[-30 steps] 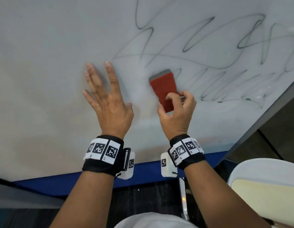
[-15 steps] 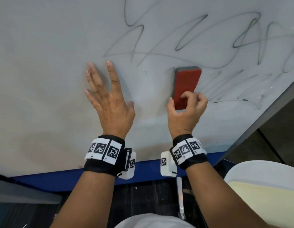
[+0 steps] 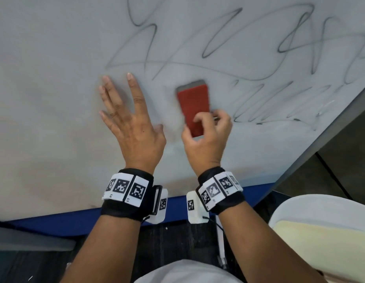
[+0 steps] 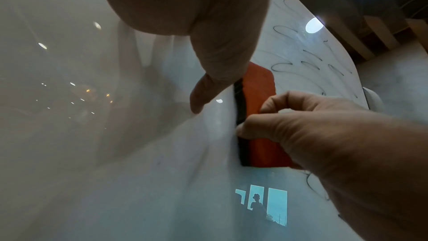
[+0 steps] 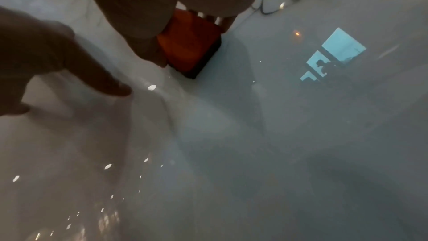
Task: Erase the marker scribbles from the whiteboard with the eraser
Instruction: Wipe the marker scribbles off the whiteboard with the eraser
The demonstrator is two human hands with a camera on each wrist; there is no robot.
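From the head view, the whiteboard fills most of the frame, pale grey-white with a blue lower edge. The eraser is a red oblong with rounded corners and a grey layer showing along its far end; it lies flat on the board with its long side pointing away from the person. The right hand grasps its near end, thumb on the left edge and curled fingers over the top and right edge. Dark marker scribbles loop across the board above and to the right of the eraser, and a tight zigzag of them runs just right of the hand. The left hand lies flat on the board just left of the eraser, fingers straight and spread, holding nothing. Both wrists wear black bands with black-and-white square markers.

From the left wrist view, the eraser shows an orange-red top over a black underside that sits against the board. The right hand pinches its side, and the left thumb points down to the board beside it.

From the right wrist view, only a corner of the eraser shows, red over black, under what seem to be the gripping fingers. The left hand is dim at the left, a fingertip on the glossy board.
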